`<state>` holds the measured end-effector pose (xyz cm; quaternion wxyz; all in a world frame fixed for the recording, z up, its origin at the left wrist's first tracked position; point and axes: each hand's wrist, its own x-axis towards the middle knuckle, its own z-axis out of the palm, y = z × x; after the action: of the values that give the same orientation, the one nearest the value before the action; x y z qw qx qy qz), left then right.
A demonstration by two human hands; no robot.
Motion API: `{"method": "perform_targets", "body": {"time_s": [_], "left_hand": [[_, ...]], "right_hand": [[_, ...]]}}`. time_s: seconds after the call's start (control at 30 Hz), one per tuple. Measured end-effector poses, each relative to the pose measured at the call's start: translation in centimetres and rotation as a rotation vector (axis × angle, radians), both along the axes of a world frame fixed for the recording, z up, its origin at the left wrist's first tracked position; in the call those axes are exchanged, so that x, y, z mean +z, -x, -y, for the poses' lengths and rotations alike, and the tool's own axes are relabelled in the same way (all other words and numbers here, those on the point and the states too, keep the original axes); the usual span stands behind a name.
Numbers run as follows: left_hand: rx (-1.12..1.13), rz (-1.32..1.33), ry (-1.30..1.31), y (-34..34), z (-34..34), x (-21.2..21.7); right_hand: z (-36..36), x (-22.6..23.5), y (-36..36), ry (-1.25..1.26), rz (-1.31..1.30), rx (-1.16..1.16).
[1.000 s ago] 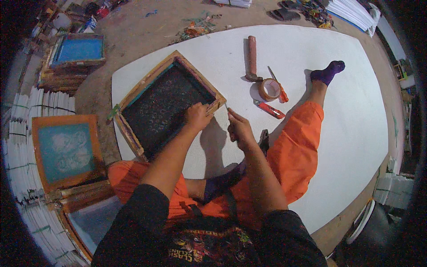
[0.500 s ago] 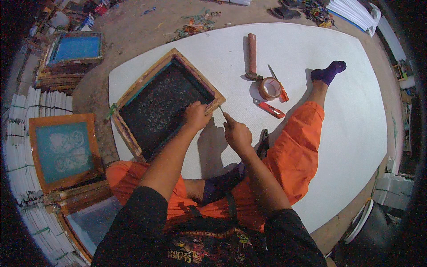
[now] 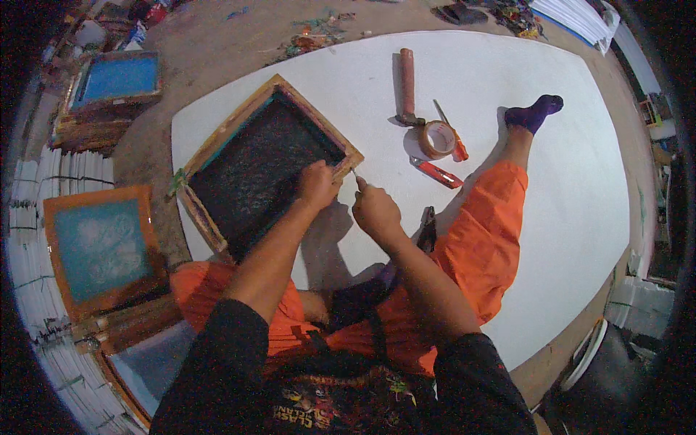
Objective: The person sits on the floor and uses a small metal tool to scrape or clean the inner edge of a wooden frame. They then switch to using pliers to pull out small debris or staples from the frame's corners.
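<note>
Now your left hand [image 3: 319, 185] grips a wooden screen-printing frame [image 3: 317, 114] near its right corner, right hand [image 3: 377, 212] closed around a thin tool [image 3: 354, 172] pointed there, frame by the white surface [image 3: 565, 217]'s left edge

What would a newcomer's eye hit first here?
Bright orange trousers, spread across the near part of the white sheet. Then the dark-meshed wooden frame at the sheet's left, the left hand gripping it and the right hand holding a slim tool at its right corner. Right of the frame, a hammer and tape roll lie on the sheet.
</note>
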<state>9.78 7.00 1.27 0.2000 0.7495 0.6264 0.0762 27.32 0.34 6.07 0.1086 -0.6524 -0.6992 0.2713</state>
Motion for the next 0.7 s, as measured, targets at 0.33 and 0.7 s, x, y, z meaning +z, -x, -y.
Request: {"method": "perform_targets", "body": {"time_s": [0.33,0.7], "left_hand": [[-0.014,-0.054,-0.03,-0.1,-0.2,0.5],[-0.004,-0.082,-0.055,0.1,0.1,0.2]], "right_hand": [[-0.4,0.3,-1.3,0.22,-0.046,0.016],[0.4,0.1,-1.0,0.254,0.061,0.018]]}}
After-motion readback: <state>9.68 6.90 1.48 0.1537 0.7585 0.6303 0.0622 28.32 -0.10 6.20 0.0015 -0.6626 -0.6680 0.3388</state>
